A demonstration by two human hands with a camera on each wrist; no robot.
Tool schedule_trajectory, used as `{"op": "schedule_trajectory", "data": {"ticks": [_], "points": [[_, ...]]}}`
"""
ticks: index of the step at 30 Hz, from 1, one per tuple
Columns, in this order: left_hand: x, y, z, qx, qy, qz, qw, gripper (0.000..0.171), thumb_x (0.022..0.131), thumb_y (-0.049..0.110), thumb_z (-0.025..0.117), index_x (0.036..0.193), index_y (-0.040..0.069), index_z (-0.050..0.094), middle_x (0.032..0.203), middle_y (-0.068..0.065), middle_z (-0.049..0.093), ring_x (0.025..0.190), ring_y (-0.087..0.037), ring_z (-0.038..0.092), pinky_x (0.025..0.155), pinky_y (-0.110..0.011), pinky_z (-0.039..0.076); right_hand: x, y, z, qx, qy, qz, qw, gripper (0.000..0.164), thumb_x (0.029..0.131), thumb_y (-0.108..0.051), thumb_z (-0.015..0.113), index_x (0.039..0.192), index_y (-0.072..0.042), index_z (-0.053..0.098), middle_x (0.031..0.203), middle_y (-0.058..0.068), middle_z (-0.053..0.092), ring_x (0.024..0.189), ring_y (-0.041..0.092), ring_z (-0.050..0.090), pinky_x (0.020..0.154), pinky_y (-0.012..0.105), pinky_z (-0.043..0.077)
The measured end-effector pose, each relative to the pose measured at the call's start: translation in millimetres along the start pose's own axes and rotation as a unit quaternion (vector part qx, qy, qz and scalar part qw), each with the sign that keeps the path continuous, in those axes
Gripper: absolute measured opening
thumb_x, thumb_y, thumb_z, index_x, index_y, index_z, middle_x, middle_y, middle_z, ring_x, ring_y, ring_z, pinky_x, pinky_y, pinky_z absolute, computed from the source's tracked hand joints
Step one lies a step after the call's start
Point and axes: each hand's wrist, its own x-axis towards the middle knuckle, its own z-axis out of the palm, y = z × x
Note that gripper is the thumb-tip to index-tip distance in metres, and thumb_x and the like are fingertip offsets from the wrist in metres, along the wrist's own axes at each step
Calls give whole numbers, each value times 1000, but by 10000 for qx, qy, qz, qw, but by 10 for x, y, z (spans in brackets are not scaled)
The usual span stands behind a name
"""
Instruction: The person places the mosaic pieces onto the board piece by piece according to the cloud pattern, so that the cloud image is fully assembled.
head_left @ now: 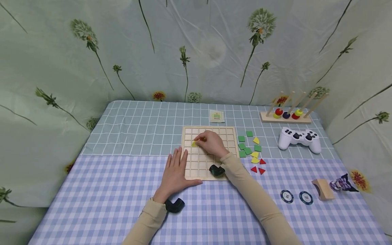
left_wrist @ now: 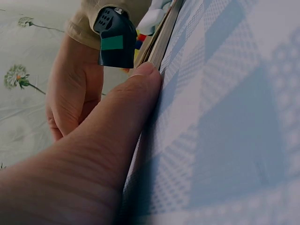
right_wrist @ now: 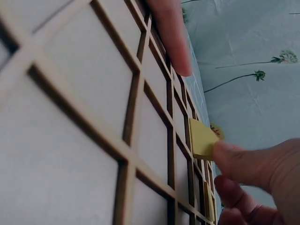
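Note:
A wooden grid board (head_left: pixel 199 172) lies flat across the two cloths. My right hand (head_left: pixel 212 143) is over its upper left part and pinches a yellow tile (right_wrist: pixel 202 139) between thumb and fingers, close over the grid cells. Further along the grid in the right wrist view, another yellow piece (right_wrist: pixel 208 201) shows, partly hidden by the fingers. With fingers straight, my left hand (head_left: pixel 175 173) rests along the board's left edge, its thumb (left_wrist: pixel 140 79) against the front edge. Loose green tiles (head_left: pixel 242 146), yellow tiles (head_left: pixel 255 160) and red triangles (head_left: pixel 254 169) lie right of the board.
A small pattern card (head_left: pixel 216 116) lies behind the board. To the right are a peg stand with beads (head_left: pixel 286 118), a white game controller (head_left: pixel 299 139), two poker chips (head_left: pixel 287 196), a wooden arch block (head_left: pixel 323 189) and a purple-and-black packet (head_left: pixel 342 183).

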Motion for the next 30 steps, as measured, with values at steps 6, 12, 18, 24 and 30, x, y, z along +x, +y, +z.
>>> {"op": "schedule_trajectory", "data": {"ticks": [6, 12, 18, 24, 30], "points": [[-8, -6, 9, -20, -49, -29, 10000, 125, 65, 81, 59, 152, 3, 15, 156, -20, 8, 143, -31, 2, 113, -44, -1, 12, -7, 30, -207, 2, 169, 9996, 11, 89, -17, 69, 95, -14, 77, 85, -2, 61, 80, 15, 57, 71, 33, 47], [-7, 1, 0, -82, -64, -60, 9999, 124, 65, 81, 59, 152, 4, 15, 156, -19, 8, 143, -30, 2, 113, -43, -2, -23, 41, -16, -120, 73, 33, 9999, 8, 87, -18, 70, 92, -14, 76, 81, -2, 59, 74, 14, 54, 65, 31, 45], [7, 12, -12, -27, -59, -77, 9999, 124, 65, 81, 59, 152, 4, 15, 156, -20, 9, 143, -31, 2, 113, -44, 0, -102, 208, -279, -78, 294, 206, 9993, 13, 85, -20, 72, 94, -12, 75, 78, -1, 59, 66, 15, 51, 57, 29, 39], [11, 17, -31, -90, -110, -119, 9998, 124, 65, 80, 60, 152, 3, 15, 156, -19, 9, 143, -30, 2, 113, -45, 0, -232, 465, -617, 11, 537, 606, 9967, 16, 87, -18, 69, 99, -7, 74, 78, 4, 58, 53, 16, 40, 47, 28, 29], [2, 18, -21, -150, -91, -91, 9998, 123, 66, 78, 62, 151, 3, 15, 156, -19, 8, 143, -30, 2, 113, -45, 1, -385, 746, -858, -382, 647, 908, 9930, 20, 88, -18, 67, 103, -5, 72, 83, 7, 61, 53, 18, 40, 48, 30, 30]]}}
